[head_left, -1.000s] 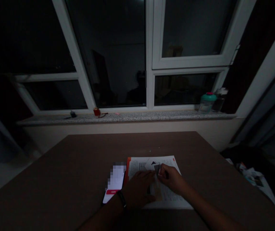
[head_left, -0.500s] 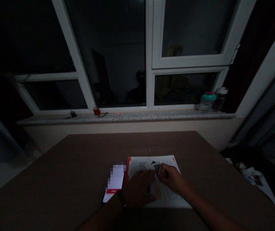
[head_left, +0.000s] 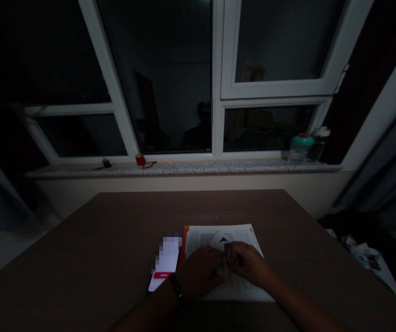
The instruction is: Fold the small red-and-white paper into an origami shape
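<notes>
A printed book or magazine (head_left: 249, 291) with an orange edge lies on the table in front of me. My left hand (head_left: 203, 269), with a dark band at its wrist, rests flat across the page, fingers stretched towards the right. Close to those fingertips, my right hand (head_left: 248, 262) is closed in a pinch over the page. A small pinkish bit shows at its fingers, too dim to name. Just beyond the hands, a white paper piece with a black triangle (head_left: 223, 239) lies on the page.
A lit phone (head_left: 168, 256) lies left of the book on the brown table (head_left: 115, 249). On the stone sill (head_left: 198, 168) stand a teal-lidded bottle (head_left: 301, 148), a clear bottle (head_left: 318, 145), a red jar (head_left: 140, 160) and a small dark object (head_left: 106, 163). Papers (head_left: 367, 256) lie beyond the table's right edge.
My right hand has shifted a little down the page towards me, still pinched. My left hand stays nearly in place. The view has moved slightly.
</notes>
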{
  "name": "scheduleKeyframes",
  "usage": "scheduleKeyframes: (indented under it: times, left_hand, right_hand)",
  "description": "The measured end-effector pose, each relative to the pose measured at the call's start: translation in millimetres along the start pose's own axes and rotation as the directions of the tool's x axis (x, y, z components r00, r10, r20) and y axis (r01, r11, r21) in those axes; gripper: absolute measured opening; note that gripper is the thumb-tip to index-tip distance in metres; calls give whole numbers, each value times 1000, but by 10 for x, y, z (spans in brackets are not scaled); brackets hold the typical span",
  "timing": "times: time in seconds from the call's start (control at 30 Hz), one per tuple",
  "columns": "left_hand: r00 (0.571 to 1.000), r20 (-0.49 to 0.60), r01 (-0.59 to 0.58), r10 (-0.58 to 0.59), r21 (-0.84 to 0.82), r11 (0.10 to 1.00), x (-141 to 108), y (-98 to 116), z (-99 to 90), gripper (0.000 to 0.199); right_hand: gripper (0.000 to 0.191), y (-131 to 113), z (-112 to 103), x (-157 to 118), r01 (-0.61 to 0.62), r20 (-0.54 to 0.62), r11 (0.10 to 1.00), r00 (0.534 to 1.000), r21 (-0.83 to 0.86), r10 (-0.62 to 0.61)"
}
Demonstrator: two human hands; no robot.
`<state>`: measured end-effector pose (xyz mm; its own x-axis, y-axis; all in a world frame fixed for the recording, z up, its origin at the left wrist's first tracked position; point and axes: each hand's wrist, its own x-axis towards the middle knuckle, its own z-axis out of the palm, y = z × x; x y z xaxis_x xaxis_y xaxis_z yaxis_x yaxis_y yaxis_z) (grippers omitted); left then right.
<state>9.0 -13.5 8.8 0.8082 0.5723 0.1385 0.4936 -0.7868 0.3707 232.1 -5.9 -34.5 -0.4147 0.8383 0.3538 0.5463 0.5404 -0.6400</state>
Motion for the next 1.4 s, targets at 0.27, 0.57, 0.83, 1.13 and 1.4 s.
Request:
scheduleKeyframes:
  times: [0.27, 0.57, 0.83, 1.13, 1.4]
  left_hand:
    - [1000, 12, 13, -13, 29, 999, 0, -8, 10, 30]
    - [999, 14, -39, 38, 26, 999, 8, 1, 8, 30]
    - [1000, 13, -14, 14, 38, 999, 12, -10, 32, 24]
    - [1000, -23, -20, 21, 47, 999, 10, -11, 54, 14]
    - [1000, -4, 13, -13, 22, 1000, 1, 7, 29, 12]
  right_hand:
    - [18, 63, -6, 90, -1, -133, 999, 991, -51, -6]
    - [18, 45, 5, 10, 223, 12, 970, 975, -98, -222]
    - [15, 138, 31, 94, 8, -155, 970, 987, -243, -47]
    - [17, 76, 7, -7, 154, 14, 986, 988, -64, -154]
    - [18, 137, 5, 85, -31, -191, 984, 982, -178, -4]
